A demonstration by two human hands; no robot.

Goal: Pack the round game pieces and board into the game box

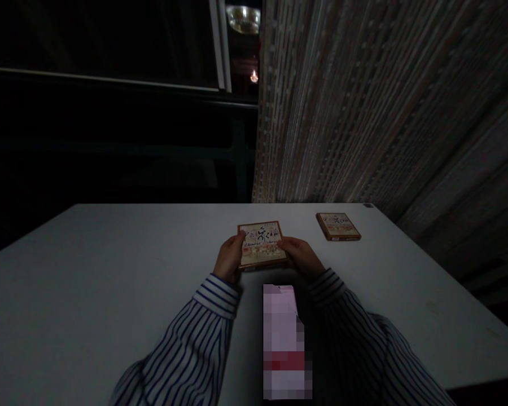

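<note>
Between my two hands is a flat square Chinese chess box (262, 248), its printed lid facing up and tilted toward me. My left hand (230, 256) grips its left side, the thumb on top. On the right side, my right hand (302, 256) pinches the edge, its other fingers mostly hidden beneath. A second, matching Chinese chess box (338, 226) lies flat on the table, to the right of and beyond my right hand. Closer to me, below the held box, is a phone (281, 338) with a lit, pixelated screen.
The white table (131, 293) spreads out under my hands. A string curtain (322, 113) hangs at its far right edge. Behind the far edge are a dark window and a metal rail (237, 152). A small dark square (368, 206) marks the far right corner.
</note>
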